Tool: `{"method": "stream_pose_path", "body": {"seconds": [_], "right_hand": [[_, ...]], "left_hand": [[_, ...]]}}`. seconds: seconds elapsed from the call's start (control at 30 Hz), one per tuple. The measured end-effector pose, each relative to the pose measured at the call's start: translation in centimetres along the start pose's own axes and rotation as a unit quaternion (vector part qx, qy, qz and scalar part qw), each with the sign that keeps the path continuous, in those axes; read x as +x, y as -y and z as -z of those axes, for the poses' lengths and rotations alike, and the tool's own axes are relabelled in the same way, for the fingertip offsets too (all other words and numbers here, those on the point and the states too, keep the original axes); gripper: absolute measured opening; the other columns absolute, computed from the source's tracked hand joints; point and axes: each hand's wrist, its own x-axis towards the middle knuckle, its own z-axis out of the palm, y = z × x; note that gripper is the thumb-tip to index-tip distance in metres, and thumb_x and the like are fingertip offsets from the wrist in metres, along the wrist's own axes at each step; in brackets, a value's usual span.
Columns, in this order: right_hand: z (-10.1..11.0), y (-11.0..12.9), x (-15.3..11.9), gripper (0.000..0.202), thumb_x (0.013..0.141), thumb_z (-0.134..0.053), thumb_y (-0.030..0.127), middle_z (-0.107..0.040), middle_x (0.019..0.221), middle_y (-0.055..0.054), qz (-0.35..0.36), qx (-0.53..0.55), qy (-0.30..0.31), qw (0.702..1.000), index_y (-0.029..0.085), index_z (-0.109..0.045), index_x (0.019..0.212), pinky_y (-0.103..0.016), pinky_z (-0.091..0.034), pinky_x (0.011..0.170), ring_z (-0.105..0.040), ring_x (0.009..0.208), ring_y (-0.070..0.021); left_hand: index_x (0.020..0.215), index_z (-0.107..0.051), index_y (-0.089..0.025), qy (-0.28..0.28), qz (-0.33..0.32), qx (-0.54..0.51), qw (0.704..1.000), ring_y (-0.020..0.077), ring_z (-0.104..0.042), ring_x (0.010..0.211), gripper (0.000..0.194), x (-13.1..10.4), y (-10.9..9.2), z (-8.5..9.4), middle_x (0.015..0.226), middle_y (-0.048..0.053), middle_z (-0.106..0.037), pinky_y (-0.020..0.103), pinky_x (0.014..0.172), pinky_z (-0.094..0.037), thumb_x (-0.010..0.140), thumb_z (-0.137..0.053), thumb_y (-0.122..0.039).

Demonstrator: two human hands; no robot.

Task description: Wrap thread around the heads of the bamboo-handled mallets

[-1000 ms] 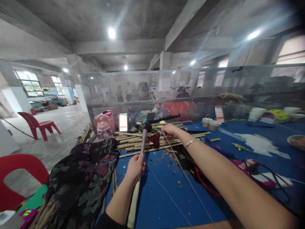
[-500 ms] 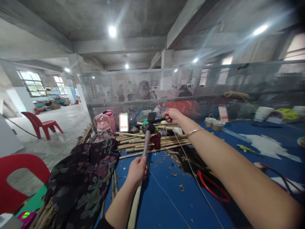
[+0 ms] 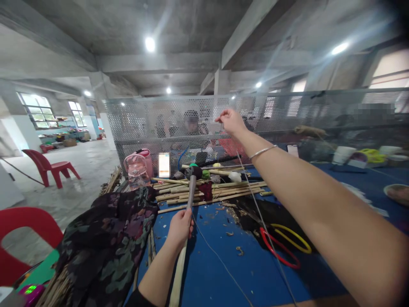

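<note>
My left hand (image 3: 181,226) is wrapped around a pale stick (image 3: 179,273) whose upper part is covered in grey. A dark ball (image 3: 193,172) shows at the stick's far end; I cannot tell whether they touch. My right hand (image 3: 232,123) is raised above the table with thumb and fingers pinched. A thin grey thread (image 3: 255,200) rises taut from the bottom edge toward this hand; the exact grip is too small to see. Another, slacker thread (image 3: 212,251) runs from beside my left hand to the bottom. Scissors (image 3: 279,249) with one red and one yellow handle lie under my right forearm.
Several cut sticks (image 3: 182,197) lie across the blue table (image 3: 217,273). Dark patterned cloth (image 3: 111,238) covers the left side. A pink bag (image 3: 136,168) stands by the perforated metal screen (image 3: 143,123), with a person behind it. Red chairs (image 3: 51,166) stand on the left.
My right hand has risen from just above the sticks to in front of the screen, the taut thread rising with it. My left hand keeps its grip on the stick. The view has shifted slightly.
</note>
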Motion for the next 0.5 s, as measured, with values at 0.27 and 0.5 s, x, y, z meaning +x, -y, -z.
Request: {"method": "stream_pose_path", "body": {"seconds": [0.27,0.5], "right_hand": [[4.6,9.4,1.0,0.014,0.085,-0.034,0.001,-0.055,0.083,-0.003,0.218,0.049,-0.117,0.968,0.014,-0.039,0.086,-0.016,-0.038,0.074,-0.056,0.075,-0.0021],[12.8,10.9,-7.7,0.015,0.089,-0.037,0.023,-0.06,0.089,-0.007,0.02,-0.031,0.07,0.997,0.014,-0.047,0.096,-0.021,-0.042,0.069,-0.061,0.086,-0.0119]], "left_hand": [[0.068,-0.043,-0.019,-0.005,0.003,0.004,1.0,0.0049,-0.034,0.033,0.039,-0.1,-0.3,0.0,0.049,-0.007,-0.041,0.017,0.03,-0.025,0.07,-0.048,-0.057],[0.067,-0.044,-0.018,-0.005,-0.014,0.012,1.0,0.0052,-0.034,0.032,0.036,0.1,-0.2,0.3,0.047,-0.006,-0.042,0.018,0.032,-0.026,0.072,-0.048,-0.053]]}}
